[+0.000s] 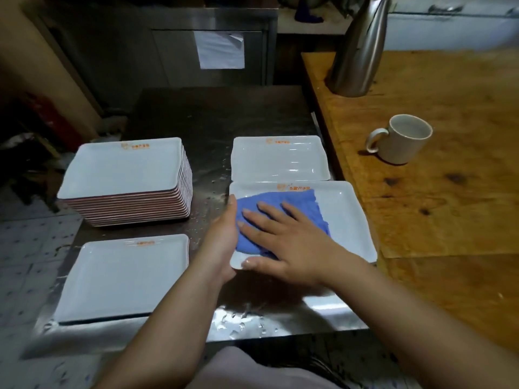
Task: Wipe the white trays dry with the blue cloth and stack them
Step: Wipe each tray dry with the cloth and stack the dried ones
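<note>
A white rectangular tray [348,217] lies at the right of the steel table with the blue cloth [297,203] spread on it. My right hand [283,240] presses flat on the cloth, fingers straight. My left hand [224,234] grips the tray's left edge, thumb on the rim. Behind it lies another white tray [278,161]. A tall stack of white trays [126,181] stands at the back left. A single tray [120,276] lies at the front left.
The steel table [264,313] is wet with drops near its front edge. A wooden counter [449,192] adjoins on the right, carrying a white mug [401,141] and a steel jug [359,46]. Tiled floor shows at the left.
</note>
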